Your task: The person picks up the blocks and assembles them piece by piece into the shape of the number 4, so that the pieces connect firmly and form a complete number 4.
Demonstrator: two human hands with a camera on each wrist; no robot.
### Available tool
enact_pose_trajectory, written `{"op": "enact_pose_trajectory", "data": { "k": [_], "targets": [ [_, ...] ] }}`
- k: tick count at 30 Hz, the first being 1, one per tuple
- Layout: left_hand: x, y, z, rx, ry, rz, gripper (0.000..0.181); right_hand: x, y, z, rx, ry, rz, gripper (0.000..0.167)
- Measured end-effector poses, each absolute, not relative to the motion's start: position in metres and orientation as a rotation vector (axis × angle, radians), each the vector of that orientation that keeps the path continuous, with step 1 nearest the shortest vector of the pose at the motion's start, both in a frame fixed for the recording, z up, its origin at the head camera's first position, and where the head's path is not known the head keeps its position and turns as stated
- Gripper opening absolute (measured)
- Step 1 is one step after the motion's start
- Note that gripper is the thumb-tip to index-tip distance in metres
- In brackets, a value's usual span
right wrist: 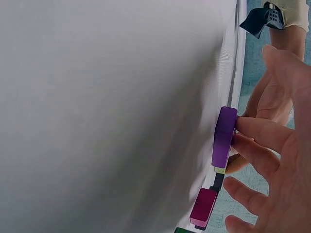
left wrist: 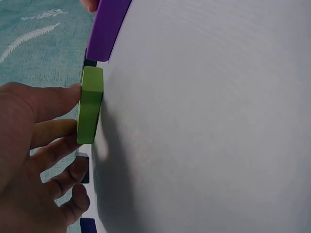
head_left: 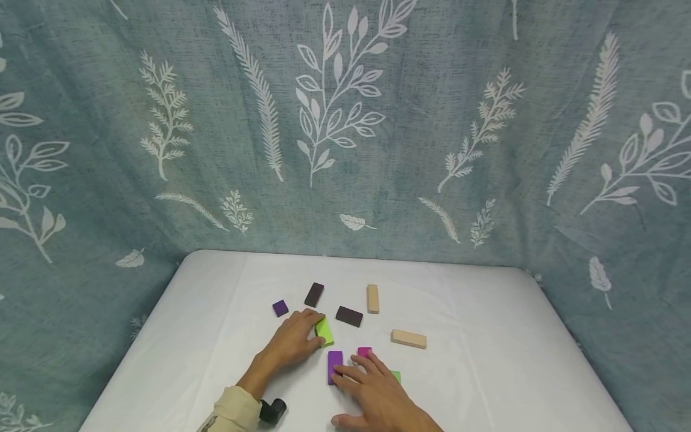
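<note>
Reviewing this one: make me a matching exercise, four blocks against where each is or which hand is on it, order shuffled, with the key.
Blocks
1. lime-green block
2. bright purple block
3. small dark purple block
4. nearer beige block

Place or state
A. farthest right block, head view
B. pinched by the left hand
C. farthest left block, head view
D. touched by the right hand

Pairs: 1-B, 2-D, 3-C, 4-A

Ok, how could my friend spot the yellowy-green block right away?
On the white table, find the left hand with the beige sleeve. The yellow-green block is pinched in its fingers. It's yellower than the other green block, which peeks out beside the right hand.
</note>
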State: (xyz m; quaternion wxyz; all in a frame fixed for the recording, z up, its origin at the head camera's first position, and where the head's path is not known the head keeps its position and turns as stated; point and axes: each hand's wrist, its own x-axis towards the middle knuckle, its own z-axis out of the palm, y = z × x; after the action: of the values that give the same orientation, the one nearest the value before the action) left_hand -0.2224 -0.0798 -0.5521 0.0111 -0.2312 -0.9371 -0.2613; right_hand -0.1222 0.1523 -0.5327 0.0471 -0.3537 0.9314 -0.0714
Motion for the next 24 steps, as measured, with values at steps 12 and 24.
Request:
{"op": "enact_pose_trajectory", "data": {
  "k": [12,24],
  "targets": [
    [-0.218,-0.070,-0.550,-0.803,-2.972,-0.834,0.052,-0.117,0.156,-0.535,-1.084,2.826,-0.274,0.075],
    [-0.217,-0.062,-0.551,-0.899,-2.959,-0.838,0.052,-0.112,0.163,-0.540,-1.254,2.929,-0.217,0.071]
  ]
}}
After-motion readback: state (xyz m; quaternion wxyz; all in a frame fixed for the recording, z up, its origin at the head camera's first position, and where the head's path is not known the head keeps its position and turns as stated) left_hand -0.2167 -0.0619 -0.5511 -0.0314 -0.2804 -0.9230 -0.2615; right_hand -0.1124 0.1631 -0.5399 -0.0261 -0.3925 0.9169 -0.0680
